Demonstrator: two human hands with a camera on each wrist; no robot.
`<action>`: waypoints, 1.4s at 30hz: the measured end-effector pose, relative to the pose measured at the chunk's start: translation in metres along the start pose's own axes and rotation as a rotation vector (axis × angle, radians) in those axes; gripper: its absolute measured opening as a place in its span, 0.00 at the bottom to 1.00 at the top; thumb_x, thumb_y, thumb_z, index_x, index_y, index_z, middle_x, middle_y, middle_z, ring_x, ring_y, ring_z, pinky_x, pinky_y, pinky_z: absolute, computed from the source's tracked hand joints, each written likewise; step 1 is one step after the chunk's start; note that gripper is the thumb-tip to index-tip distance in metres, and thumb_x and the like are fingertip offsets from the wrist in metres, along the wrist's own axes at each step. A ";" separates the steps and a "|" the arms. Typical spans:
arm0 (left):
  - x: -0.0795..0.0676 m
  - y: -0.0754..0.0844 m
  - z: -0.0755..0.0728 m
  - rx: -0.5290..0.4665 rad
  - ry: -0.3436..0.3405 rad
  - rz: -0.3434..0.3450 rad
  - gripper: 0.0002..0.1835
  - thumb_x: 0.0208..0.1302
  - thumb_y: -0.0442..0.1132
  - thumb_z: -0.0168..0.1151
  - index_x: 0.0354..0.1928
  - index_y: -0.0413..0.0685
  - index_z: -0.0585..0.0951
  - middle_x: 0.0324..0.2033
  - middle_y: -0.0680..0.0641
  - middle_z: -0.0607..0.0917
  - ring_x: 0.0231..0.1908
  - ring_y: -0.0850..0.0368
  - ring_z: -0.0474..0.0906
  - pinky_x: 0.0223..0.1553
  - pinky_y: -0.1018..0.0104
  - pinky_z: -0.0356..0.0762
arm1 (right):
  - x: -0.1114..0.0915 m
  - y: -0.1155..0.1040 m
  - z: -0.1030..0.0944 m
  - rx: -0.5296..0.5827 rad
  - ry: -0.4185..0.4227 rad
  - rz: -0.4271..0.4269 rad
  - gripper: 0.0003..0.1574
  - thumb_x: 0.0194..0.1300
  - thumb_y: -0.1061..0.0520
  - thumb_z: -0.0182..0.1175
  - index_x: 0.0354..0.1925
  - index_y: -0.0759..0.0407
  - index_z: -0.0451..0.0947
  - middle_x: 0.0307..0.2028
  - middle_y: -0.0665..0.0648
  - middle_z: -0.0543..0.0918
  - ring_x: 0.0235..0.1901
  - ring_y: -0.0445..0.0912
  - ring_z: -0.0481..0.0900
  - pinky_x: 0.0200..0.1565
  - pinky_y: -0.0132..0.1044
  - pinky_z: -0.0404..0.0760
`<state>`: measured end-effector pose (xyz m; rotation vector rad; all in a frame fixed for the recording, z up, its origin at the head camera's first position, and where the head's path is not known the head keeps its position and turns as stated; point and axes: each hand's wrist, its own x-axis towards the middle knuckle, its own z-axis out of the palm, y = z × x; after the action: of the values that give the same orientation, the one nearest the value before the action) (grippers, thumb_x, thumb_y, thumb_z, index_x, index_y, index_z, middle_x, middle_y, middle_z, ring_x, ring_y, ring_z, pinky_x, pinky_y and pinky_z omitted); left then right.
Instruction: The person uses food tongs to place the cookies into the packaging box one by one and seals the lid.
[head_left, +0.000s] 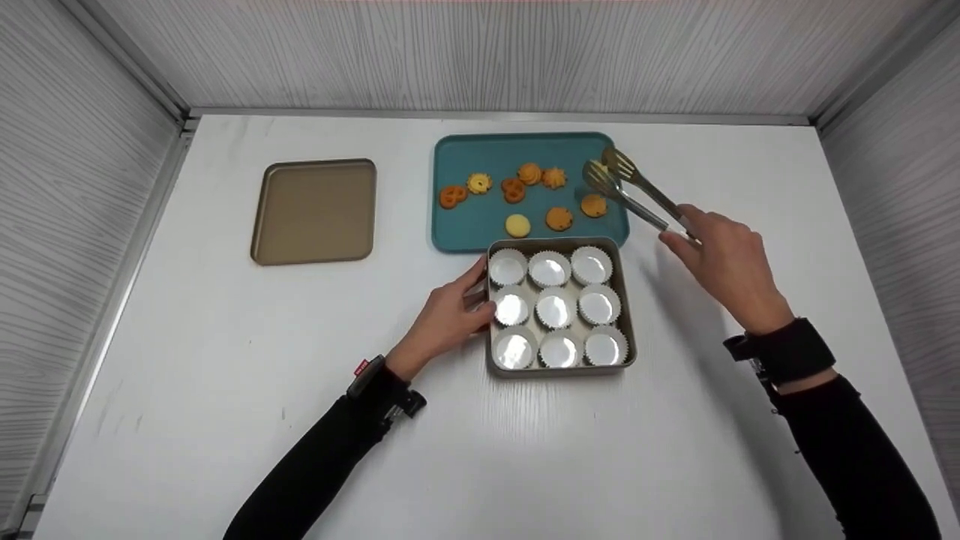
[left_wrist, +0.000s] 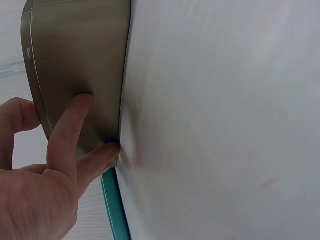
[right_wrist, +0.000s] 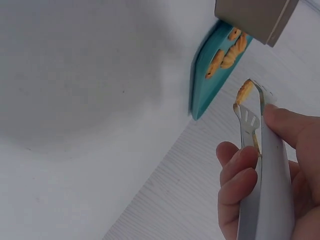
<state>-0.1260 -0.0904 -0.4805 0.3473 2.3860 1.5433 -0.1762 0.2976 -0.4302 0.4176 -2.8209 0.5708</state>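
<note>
My left hand (head_left: 454,311) holds the left side of a deep square metal tin (head_left: 632,330). Two of its fingers (left_wrist: 72,125) press the outer wall, and the thumb lies at the rim. Rows of white fluted cups (head_left: 555,307) fill the tin. My right hand (head_left: 727,259) grips a pair of metal tongs (head_left: 652,199) above the right end of a teal tray (head_left: 469,154). Between the slotted tong tips sits a small golden cookie (right_wrist: 244,92), seen in the right wrist view.
On the tray lie several cookies: pretzel shapes (head_left: 453,196), swirls (head_left: 529,174), a pale round one (head_left: 517,226) and dotted round ones (head_left: 559,219). A shallow gold-brown square pan (head_left: 315,214) stands at the left. Grey wood-grain panels (head_left: 495,60) wall the white table's back and sides.
</note>
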 end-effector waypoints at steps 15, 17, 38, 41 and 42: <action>0.005 -0.001 0.001 -0.048 -0.013 -0.013 0.37 0.70 0.40 0.59 0.78 0.37 0.61 0.73 0.39 0.69 0.65 0.49 0.77 0.65 0.63 0.74 | -0.039 -0.040 -0.014 0.074 0.002 -0.171 0.29 0.68 0.53 0.71 0.64 0.60 0.80 0.36 0.61 0.87 0.28 0.48 0.83 0.27 0.45 0.81; 0.005 -0.002 0.001 -0.047 -0.012 -0.019 0.37 0.69 0.40 0.59 0.77 0.37 0.62 0.72 0.38 0.70 0.64 0.49 0.78 0.66 0.63 0.73 | -0.043 -0.045 -0.013 0.078 -0.014 -0.191 0.29 0.68 0.53 0.71 0.63 0.59 0.80 0.38 0.61 0.88 0.29 0.48 0.85 0.28 0.46 0.83; -0.001 -0.002 0.003 -0.023 0.023 -0.071 0.35 0.70 0.40 0.61 0.76 0.38 0.65 0.68 0.41 0.76 0.65 0.51 0.77 0.68 0.63 0.70 | -0.049 -0.079 0.014 -0.047 -0.144 -0.318 0.30 0.66 0.51 0.73 0.61 0.62 0.80 0.30 0.57 0.82 0.21 0.47 0.80 0.23 0.43 0.79; -0.002 -0.002 0.003 -0.054 0.019 -0.073 0.36 0.69 0.40 0.60 0.76 0.37 0.65 0.69 0.40 0.75 0.64 0.51 0.78 0.66 0.63 0.72 | -0.046 -0.081 0.017 -0.048 -0.138 -0.320 0.30 0.65 0.52 0.74 0.61 0.62 0.80 0.32 0.59 0.84 0.24 0.50 0.83 0.24 0.45 0.81; -0.002 -0.002 0.003 -0.064 0.017 -0.072 0.36 0.69 0.40 0.60 0.76 0.37 0.65 0.69 0.40 0.75 0.64 0.51 0.78 0.65 0.63 0.73 | -0.046 -0.081 0.018 -0.049 -0.137 -0.322 0.30 0.65 0.51 0.74 0.61 0.62 0.80 0.33 0.59 0.84 0.25 0.51 0.84 0.25 0.46 0.82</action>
<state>-0.1232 -0.0897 -0.4833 0.2321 2.3287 1.5923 -0.1109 0.2290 -0.4316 0.9102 -2.8006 0.4182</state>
